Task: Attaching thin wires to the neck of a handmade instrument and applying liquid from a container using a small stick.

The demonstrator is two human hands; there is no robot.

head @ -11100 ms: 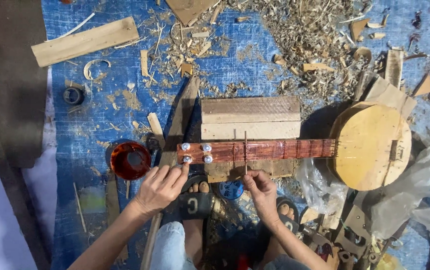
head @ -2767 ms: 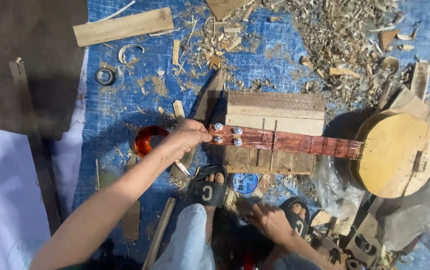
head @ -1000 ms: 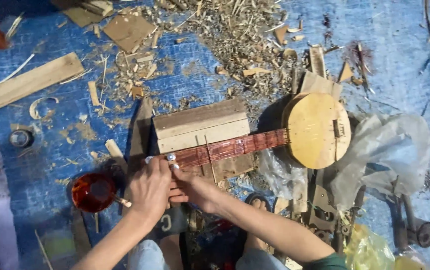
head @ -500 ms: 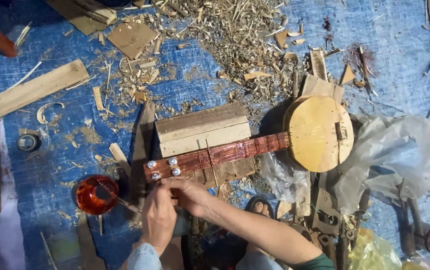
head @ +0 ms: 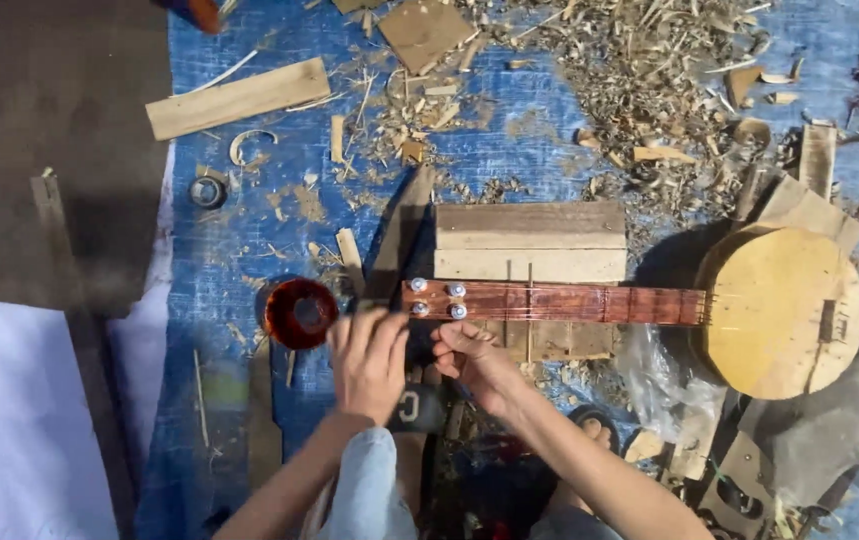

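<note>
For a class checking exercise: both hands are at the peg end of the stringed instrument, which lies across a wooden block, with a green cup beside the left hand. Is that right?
Not quite: in the head view the cup is red, not green. The left hand and right hand are at the peg end of the instrument, which lies across the wooden block.

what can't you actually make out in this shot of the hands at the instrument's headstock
Head view, the only one:
- Whatever the left hand and right hand pinch at the headstock: the fingers cover it.
- Strings along the red neck: too thin to count.
- What is in the red cup: too dark to tell.
- Tools at the bottom right: cut off by the edge.
- The far end of the round body: partly under clear plastic.
</note>
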